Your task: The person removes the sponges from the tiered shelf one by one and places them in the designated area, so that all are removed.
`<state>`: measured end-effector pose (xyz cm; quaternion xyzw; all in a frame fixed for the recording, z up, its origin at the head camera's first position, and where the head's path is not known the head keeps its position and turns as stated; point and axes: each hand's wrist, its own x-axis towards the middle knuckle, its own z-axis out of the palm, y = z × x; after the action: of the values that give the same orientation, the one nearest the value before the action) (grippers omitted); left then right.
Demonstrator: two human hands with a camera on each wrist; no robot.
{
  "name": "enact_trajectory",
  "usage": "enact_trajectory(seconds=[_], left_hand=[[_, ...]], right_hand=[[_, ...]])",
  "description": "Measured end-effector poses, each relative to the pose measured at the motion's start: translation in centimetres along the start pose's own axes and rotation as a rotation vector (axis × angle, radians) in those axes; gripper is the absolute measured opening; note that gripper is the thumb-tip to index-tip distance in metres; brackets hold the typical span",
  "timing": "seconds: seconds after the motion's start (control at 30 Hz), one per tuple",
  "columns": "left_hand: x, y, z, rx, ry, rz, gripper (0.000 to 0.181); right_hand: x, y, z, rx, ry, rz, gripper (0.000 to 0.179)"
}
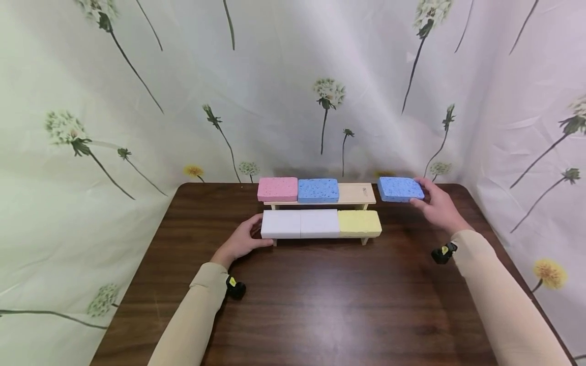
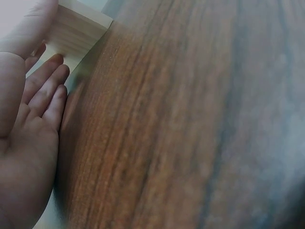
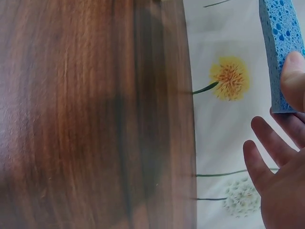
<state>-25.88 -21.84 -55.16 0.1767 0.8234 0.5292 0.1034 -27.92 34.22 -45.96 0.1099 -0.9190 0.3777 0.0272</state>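
Observation:
My right hand (image 1: pixel 437 206) pinches a blue sponge (image 1: pixel 401 189) at its right end, thumb in front. This sponge hangs just right of the back wooden stand (image 1: pixel 356 193), which bears a pink sponge (image 1: pixel 277 189) and another blue sponge (image 1: pixel 318 190). On the front wooden stand (image 2: pixel 78 33) lie two white sponge blocks (image 1: pixel 281 224) side by side and a yellow sponge (image 1: pixel 359 223). My left hand (image 1: pixel 241 239) holds the left end of that front stand, thumb at the front and fingers at the back. Its exact contact is partly hidden.
Both stands are on a dark brown wooden table (image 1: pixel 320 300). Behind and beside the table hangs a pale cloth (image 1: pixel 284 101) printed with dandelions. The bare right part of the back stand shows beside the blue sponge.

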Motion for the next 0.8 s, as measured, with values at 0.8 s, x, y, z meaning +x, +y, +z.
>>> enact_trajectory(seconds=[0.8], left_hand=[[-0.1, -0.1, 0.1, -0.006, 0.009, 0.006, 0.079]], right_hand=[[-0.1, 3.0, 4.4, -0.045, -0.089, 0.079, 0.061]])
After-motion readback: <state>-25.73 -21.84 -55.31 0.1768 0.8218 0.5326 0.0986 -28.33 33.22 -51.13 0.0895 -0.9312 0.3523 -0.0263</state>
